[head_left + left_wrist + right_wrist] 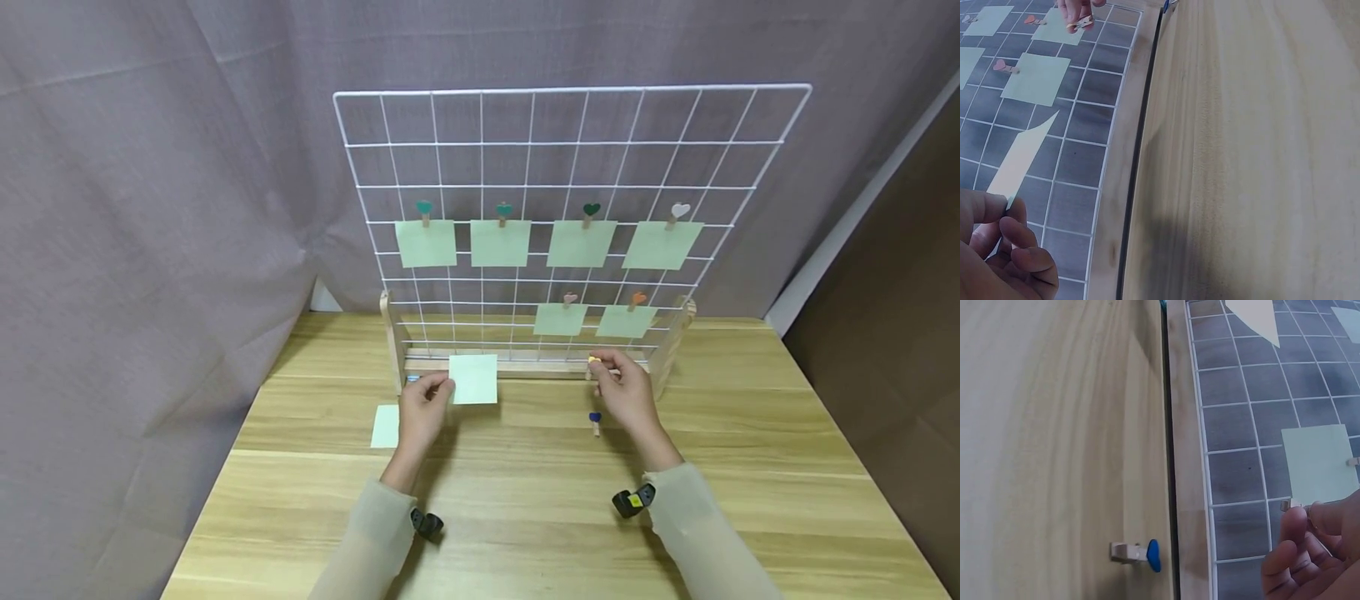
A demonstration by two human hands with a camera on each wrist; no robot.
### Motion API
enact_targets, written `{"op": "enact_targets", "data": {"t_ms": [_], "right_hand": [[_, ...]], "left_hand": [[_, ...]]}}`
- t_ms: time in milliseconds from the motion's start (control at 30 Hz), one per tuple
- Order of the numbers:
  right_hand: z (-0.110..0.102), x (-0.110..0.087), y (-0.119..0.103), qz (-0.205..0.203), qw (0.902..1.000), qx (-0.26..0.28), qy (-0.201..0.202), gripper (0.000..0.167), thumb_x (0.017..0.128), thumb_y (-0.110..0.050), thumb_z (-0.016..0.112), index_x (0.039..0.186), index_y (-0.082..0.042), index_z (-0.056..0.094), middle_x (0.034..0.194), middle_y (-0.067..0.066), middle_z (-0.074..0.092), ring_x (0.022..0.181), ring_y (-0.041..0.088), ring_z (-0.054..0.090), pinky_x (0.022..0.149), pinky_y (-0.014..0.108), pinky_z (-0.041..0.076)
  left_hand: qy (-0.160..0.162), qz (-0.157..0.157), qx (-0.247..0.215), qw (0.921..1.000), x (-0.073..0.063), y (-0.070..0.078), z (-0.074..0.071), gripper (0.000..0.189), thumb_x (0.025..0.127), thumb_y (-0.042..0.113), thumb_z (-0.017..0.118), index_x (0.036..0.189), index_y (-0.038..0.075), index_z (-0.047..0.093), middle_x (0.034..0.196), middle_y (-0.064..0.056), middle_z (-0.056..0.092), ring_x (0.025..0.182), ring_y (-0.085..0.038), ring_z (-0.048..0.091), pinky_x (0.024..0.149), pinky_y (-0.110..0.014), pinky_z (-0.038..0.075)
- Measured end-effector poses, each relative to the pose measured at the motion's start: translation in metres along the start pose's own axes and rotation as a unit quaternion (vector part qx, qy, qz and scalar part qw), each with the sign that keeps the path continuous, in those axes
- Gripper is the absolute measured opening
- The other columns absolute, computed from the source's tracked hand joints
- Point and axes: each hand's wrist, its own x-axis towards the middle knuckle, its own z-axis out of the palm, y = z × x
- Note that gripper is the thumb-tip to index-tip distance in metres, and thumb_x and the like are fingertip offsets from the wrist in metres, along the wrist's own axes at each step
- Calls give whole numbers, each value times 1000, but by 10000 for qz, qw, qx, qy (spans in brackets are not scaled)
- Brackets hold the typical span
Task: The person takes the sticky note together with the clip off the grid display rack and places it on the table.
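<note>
My left hand (423, 412) pinches a pale green paper square (474, 379) by its left edge, in front of the lower part of a white wire grid (531, 143). In the left wrist view that paper (1019, 159) looks slightly bent at its far corner. Between thumb and fingers, my right hand (626, 392) holds a small wooden clothespin (591, 363) with a yellow top, near the grid's lower right. Another clothespin (596, 423), with a blue heart, lies on the table below that hand; it also shows in the right wrist view (1132, 553).
Several green squares hang on the grid by heart-topped clothespins, an upper row (500, 244) and a lower pair (561, 319). Wooden side supports (672, 346) hold the grid upright. Another paper square (385, 427) lies on the wooden table (525, 517), left of my left hand. A grey curtain (187, 208) hangs behind.
</note>
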Motion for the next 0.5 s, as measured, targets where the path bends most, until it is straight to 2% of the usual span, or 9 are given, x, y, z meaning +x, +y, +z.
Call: {"op": "enact_targets", "data": {"t_ms": [100,267,500], "right_hand": [[-1,-2,4,21,10000,20,4,24,106,-6,61,124,8,68,105,27,67,63,11,65,58,19,55],[-3,-6,10,43,10000,-30,-41,24,106,-4,62,125,9,67,104,26,67,63,22,68,57,20,55],[-9,-12,17,157,9996,-213,-87,27,107,-8,60,128,9,66,104,24,66,65,26,68,54,20,52]], "left_hand": [[12,-55,45,10000,-2,0,-1,13,96,1,71,105,-5,78,99,-17,76,77,-12,59,68,-19,50],[20,-146,143,9998,-5,-1,-3,13,96,1,71,104,-5,78,97,-15,75,79,-13,58,68,-20,49],[115,-221,235,9994,-9,-7,-6,11,96,0,71,102,-4,78,95,-13,74,78,-13,58,68,-20,49]]}}
